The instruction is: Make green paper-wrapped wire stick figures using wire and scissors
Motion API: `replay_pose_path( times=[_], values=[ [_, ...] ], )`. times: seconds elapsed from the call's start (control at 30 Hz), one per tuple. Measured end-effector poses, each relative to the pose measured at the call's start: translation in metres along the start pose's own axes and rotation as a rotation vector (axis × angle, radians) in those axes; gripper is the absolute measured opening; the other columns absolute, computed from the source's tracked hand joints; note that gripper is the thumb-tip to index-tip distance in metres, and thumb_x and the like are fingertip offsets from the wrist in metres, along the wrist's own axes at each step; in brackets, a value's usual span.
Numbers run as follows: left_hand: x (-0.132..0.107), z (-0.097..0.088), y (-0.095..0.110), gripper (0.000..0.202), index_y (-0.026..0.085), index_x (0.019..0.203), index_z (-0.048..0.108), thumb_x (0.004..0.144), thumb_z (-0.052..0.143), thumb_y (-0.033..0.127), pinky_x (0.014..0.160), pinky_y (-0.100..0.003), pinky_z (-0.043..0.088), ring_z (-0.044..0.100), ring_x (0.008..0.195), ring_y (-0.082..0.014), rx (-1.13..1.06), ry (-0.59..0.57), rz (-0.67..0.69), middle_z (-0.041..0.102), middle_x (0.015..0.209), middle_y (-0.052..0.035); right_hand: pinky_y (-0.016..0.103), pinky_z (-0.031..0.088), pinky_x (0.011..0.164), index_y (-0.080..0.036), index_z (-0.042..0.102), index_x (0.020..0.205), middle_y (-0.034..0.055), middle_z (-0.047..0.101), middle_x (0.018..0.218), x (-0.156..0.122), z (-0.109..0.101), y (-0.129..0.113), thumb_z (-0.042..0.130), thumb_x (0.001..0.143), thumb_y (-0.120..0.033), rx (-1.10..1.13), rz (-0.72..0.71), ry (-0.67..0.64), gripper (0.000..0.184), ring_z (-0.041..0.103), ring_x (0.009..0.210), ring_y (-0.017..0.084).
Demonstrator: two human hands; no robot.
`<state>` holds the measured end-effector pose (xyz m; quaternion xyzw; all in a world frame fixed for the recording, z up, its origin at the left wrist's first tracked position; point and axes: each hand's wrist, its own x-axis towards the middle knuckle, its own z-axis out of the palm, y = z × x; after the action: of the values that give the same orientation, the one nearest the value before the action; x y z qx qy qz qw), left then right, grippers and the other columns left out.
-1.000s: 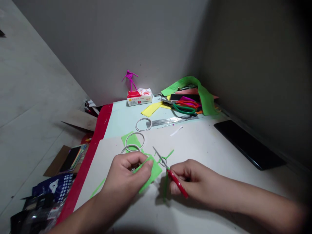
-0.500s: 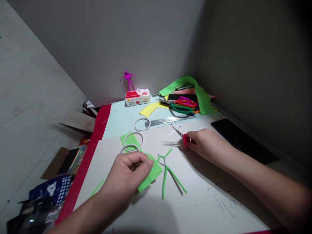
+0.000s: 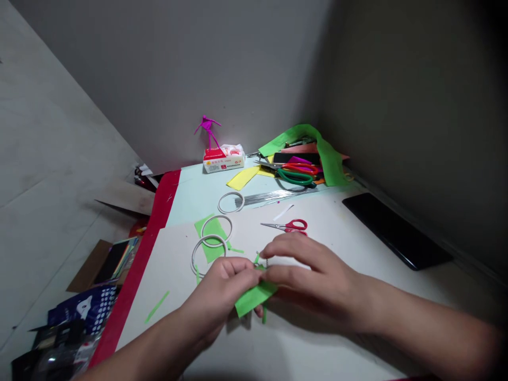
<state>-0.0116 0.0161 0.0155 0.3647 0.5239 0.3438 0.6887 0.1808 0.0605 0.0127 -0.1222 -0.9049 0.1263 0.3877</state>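
My left hand (image 3: 232, 280) pinches a small piece of green crepe paper (image 3: 254, 300) between thumb and fingers. My right hand (image 3: 313, 270) meets it from the right, its fingertips closed in on the paper's upper edge. Between and beneath the hands is a green-wrapped wire figure (image 3: 264, 313), mostly hidden; only one leg and bits near the top show. Just beyond my right hand, small red-handled scissors (image 3: 284, 227) lie on the table, blades pointing left.
Overlapping white rings (image 3: 216, 217) lie on a green paper sheet (image 3: 213, 254). Behind are a wire bundle (image 3: 273, 197), green-handled scissors (image 3: 296, 177) and a box (image 3: 224, 164) with a magenta figure (image 3: 207, 125) above it. A black phone (image 3: 397, 230) lies at right.
My right hand has put the red-handled scissors down on the table and moved left to the paper. My left hand has shifted slightly right with the paper, and both now cover most of the wire figure.
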Motion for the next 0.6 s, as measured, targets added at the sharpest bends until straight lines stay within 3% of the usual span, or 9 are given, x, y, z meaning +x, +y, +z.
replay_pose_path(
  times=[0.07,0.13,0.2,0.3,0.37,0.47,0.6],
  values=[
    [0.001,0.002,-0.001,0.018,0.014,0.060,0.062,0.076,0.059,0.023,0.045,-0.020,0.037,0.051,0.040,-0.0098,0.052,-0.016,-0.027,0.060,0.046,-0.0005,0.037,0.049,0.084,-0.010,0.063,0.100,0.0153,0.066,0.104,0.000,0.006,-0.004,0.058,0.085,-0.009,0.033,-0.078,0.040,0.016,0.056,0.097,0.023],
    [0.000,0.002,0.002,0.020,0.014,0.060,0.062,0.077,0.059,0.025,0.048,-0.022,0.038,0.052,0.043,-0.0105,0.145,0.006,-0.015,0.061,0.048,-0.0013,0.036,0.049,0.083,-0.011,0.064,0.095,0.0137,0.068,0.100,0.000,0.009,-0.003,0.057,0.085,-0.008,0.169,-0.025,0.062,0.012,0.058,0.093,0.021],
    [-0.001,0.000,0.005,0.030,0.014,0.057,0.062,0.081,0.057,0.032,0.051,-0.023,0.038,0.051,0.047,-0.0107,0.256,0.050,0.051,0.061,0.049,-0.0017,0.031,0.049,0.078,-0.013,0.063,0.088,0.0092,0.068,0.090,0.001,0.008,-0.002,0.055,0.087,-0.011,0.388,0.252,0.060,0.008,0.060,0.084,0.017],
    [-0.001,-0.006,0.009,0.051,0.015,0.057,0.063,0.092,0.042,0.045,0.055,-0.025,0.036,0.050,0.052,-0.0121,0.322,0.041,0.178,0.063,0.053,-0.0039,0.023,0.045,0.060,-0.016,0.058,0.079,0.0008,0.062,0.069,0.004,0.006,0.003,0.056,0.088,-0.022,0.711,0.820,-0.007,0.011,0.056,0.063,0.011],
    [0.000,-0.010,0.010,0.057,0.015,0.063,0.066,0.095,0.032,0.049,0.058,-0.026,0.037,0.052,0.057,-0.0141,0.322,0.002,0.220,0.065,0.059,-0.0051,0.020,0.038,0.053,-0.016,0.056,0.076,-0.0024,0.056,0.062,0.004,0.006,0.005,0.059,0.085,-0.027,0.844,1.020,-0.090,0.014,0.050,0.056,0.009],
    [0.001,-0.010,0.010,0.051,0.015,0.060,0.063,0.093,0.039,0.045,0.057,-0.026,0.037,0.051,0.056,-0.0140,0.378,-0.004,0.184,0.061,0.057,-0.0034,0.020,0.032,0.050,-0.015,0.056,0.074,-0.0044,0.050,0.058,0.002,0.011,0.007,0.061,0.082,-0.027,0.889,1.086,-0.152,0.015,0.042,0.053,0.008],
    [0.003,-0.004,0.009,0.036,0.013,0.063,0.063,0.088,0.053,0.037,0.060,-0.024,0.040,0.054,0.059,-0.0139,0.484,0.025,0.099,0.061,0.060,-0.0030,0.022,0.033,0.051,-0.015,0.060,0.077,-0.0029,0.052,0.060,-0.002,0.017,0.004,0.059,0.082,-0.029,0.783,1.036,-0.174,0.016,0.043,0.055,0.009]
  ],
)
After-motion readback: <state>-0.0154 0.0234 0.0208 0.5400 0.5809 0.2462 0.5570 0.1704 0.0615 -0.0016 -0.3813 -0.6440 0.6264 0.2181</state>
